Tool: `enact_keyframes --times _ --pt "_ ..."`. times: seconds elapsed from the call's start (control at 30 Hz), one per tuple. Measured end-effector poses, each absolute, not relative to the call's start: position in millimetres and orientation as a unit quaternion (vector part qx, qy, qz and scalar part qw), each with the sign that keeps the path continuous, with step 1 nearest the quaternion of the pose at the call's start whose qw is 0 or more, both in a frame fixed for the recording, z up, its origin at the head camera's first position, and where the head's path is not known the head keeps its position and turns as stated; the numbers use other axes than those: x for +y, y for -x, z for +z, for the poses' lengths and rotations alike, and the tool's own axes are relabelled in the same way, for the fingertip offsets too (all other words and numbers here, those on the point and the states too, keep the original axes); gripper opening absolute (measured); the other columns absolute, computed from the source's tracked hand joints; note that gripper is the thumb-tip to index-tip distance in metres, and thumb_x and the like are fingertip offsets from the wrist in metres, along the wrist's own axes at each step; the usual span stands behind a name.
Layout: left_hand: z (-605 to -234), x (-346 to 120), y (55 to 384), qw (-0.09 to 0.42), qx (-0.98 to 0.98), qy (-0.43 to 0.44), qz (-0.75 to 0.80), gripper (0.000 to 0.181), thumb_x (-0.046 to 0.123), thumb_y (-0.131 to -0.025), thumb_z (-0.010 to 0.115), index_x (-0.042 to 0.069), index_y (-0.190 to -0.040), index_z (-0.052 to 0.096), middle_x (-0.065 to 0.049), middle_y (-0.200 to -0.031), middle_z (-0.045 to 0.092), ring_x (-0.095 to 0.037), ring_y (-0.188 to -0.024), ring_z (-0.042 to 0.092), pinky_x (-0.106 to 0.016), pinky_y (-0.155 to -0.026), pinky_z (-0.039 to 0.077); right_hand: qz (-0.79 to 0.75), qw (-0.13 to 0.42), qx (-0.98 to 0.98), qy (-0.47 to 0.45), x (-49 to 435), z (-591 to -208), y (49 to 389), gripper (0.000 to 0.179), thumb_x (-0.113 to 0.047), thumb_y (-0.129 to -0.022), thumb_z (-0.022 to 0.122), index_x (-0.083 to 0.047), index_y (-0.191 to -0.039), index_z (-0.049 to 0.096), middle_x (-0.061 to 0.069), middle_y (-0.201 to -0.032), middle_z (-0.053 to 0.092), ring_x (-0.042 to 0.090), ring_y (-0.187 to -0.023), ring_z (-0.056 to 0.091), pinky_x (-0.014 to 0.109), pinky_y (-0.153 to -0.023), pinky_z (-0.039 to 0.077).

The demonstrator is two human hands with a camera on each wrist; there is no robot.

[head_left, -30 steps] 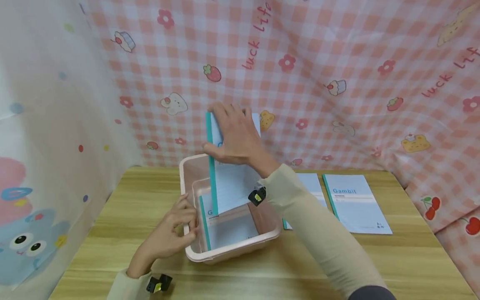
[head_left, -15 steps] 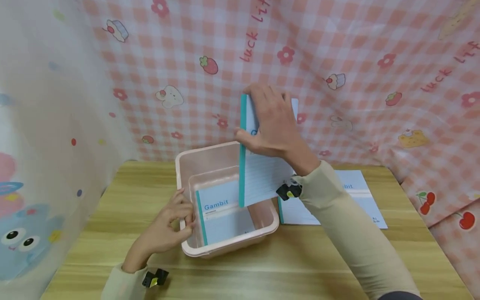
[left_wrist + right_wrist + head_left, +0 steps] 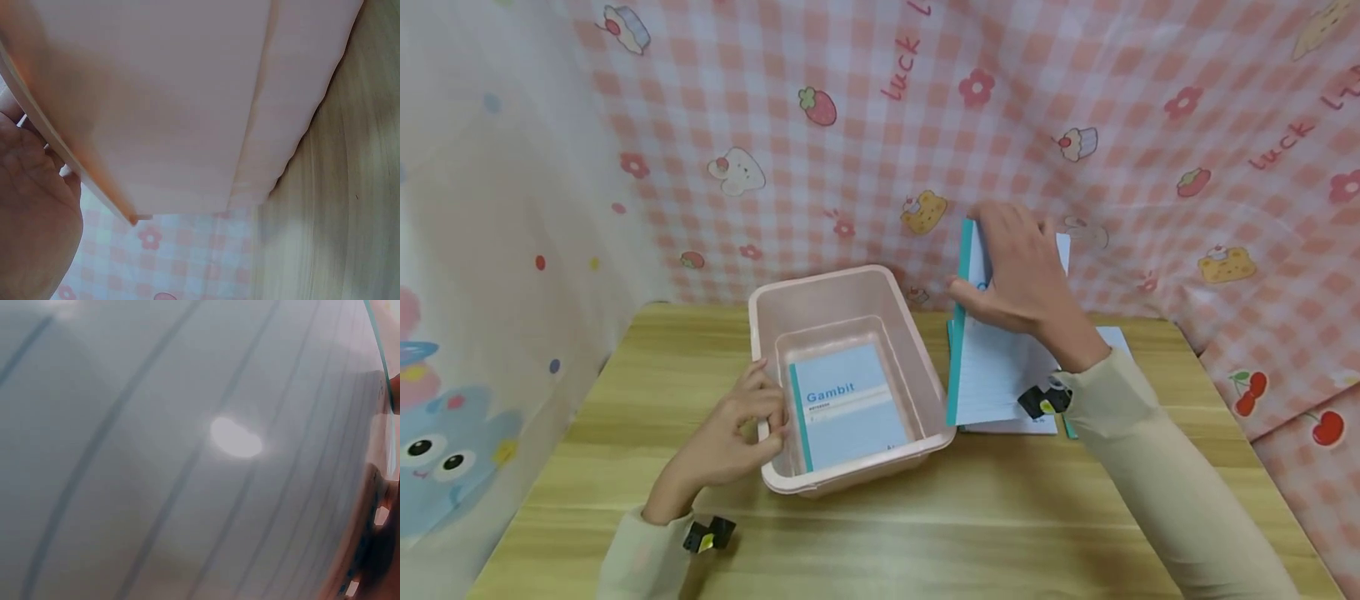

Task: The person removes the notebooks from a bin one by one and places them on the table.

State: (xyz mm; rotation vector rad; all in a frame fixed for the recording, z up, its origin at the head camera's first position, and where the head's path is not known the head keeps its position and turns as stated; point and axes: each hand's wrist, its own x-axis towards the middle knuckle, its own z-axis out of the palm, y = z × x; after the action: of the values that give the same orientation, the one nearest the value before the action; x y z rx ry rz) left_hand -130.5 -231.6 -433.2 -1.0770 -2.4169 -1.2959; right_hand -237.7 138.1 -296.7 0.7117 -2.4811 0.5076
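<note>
My left hand point(image 3: 730, 433) grips the left rim of a pale pink plastic basin point(image 3: 827, 296), its fingers curled over the edge. In the left wrist view the palm lies beside the basin's outer wall point(image 3: 169, 112). A white-blue notebook point(image 3: 850, 425) with a teal spine, marked "Gambit", lies flat inside. Right of the basin, my right hand point(image 3: 1018, 271) holds another teal-spined notebook point(image 3: 996, 375) tilted up, thumb at the spine, fingers over the top edge. Its ruled surface point(image 3: 187, 456) fills most of the right wrist view.
Under and behind the raised notebook lies a notebook point(image 3: 1007, 428) on the wooden table point(image 3: 880, 542), mostly covered. Farther right another notebook point(image 3: 1112, 336) is partly hidden by the right arm. A pink checked cloth point(image 3: 850, 183) hangs behind the table.
My right hand has carried the notebook rightward from over the basin to above the notebooks on the table, lowering it lately. The left hand keeps its hold on the rim.
</note>
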Motion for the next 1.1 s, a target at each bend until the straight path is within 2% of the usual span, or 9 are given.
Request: enact_keyframes --times 0.2,0.43,0.53,0.77,0.93,1.1 --pt "-432.0 -231.9 133.0 0.101 -0.819 0.364 -0.433 0.033 -0.006 -0.073 0.064 0.020 -0.066 0.044 0.013 -0.073 0.054 -0.008 -0.090 0.049 -0.038 -0.133 0.011 0.179 0.222 -0.931 -0.229 160.6 -319.9 234.6 0.066 -0.046 -0.076 0.062 -0.007 -0.128 0.050 0.014 -0.113 0.057 0.034 -0.105 0.049 0.055 -0.089 0.032" --pt "-429.8 -232.8 130.7 0.094 -0.824 0.359 -0.428 0.034 -0.006 -0.074 0.064 0.021 -0.066 0.045 0.013 -0.073 0.053 -0.008 -0.090 0.048 -0.040 -0.133 0.011 0.169 0.174 -0.952 -0.187 180.4 -355.7 224.6 0.058 -0.046 -0.078 0.064 -0.010 -0.121 0.049 0.010 -0.101 0.053 0.030 -0.095 0.047 0.048 -0.080 0.029" --pt "-431.5 -233.5 128.8 0.094 -0.823 0.361 -0.429 0.034 -0.006 -0.074 0.064 0.021 -0.066 0.045 0.013 -0.072 0.053 -0.008 -0.089 0.048 -0.040 -0.132 0.012 0.163 0.151 -0.958 -0.179 184.9 -374.9 216.3 0.060 -0.047 -0.078 0.064 -0.010 -0.124 0.051 0.012 -0.107 0.057 0.032 -0.099 0.050 0.050 -0.082 0.031" --pt "-434.9 -234.3 129.8 0.101 -0.818 0.364 -0.434 0.034 -0.007 -0.074 0.064 0.020 -0.066 0.044 0.012 -0.071 0.052 -0.008 -0.089 0.048 -0.036 -0.132 0.012 0.131 0.112 -0.969 -0.179 185.1 -415.5 197.9 0.053 -0.046 -0.077 0.063 -0.011 -0.114 0.051 0.010 -0.101 0.059 0.032 -0.095 0.053 0.048 -0.077 0.032" --pt "-434.0 -232.4 130.2 0.103 -0.819 0.364 -0.432 0.033 -0.006 -0.073 0.065 0.020 -0.066 0.045 0.013 -0.072 0.054 -0.008 -0.090 0.049 -0.035 -0.132 0.011 0.114 0.084 -0.974 -0.176 185.3 -437.4 187.1 0.057 -0.045 -0.078 0.065 -0.012 -0.122 0.052 0.012 -0.103 0.062 0.031 -0.091 0.053 0.046 -0.075 0.034" --pt "-431.9 -231.0 130.0 0.100 -0.819 0.361 -0.435 0.033 -0.006 -0.074 0.064 0.020 -0.066 0.045 0.012 -0.073 0.055 -0.009 -0.091 0.049 -0.039 -0.132 0.011 0.093 0.058 -0.977 -0.181 181.9 -451.2 179.2 0.061 -0.049 -0.079 0.064 -0.012 -0.126 0.051 0.012 -0.105 0.062 0.032 -0.093 0.053 0.048 -0.077 0.037"
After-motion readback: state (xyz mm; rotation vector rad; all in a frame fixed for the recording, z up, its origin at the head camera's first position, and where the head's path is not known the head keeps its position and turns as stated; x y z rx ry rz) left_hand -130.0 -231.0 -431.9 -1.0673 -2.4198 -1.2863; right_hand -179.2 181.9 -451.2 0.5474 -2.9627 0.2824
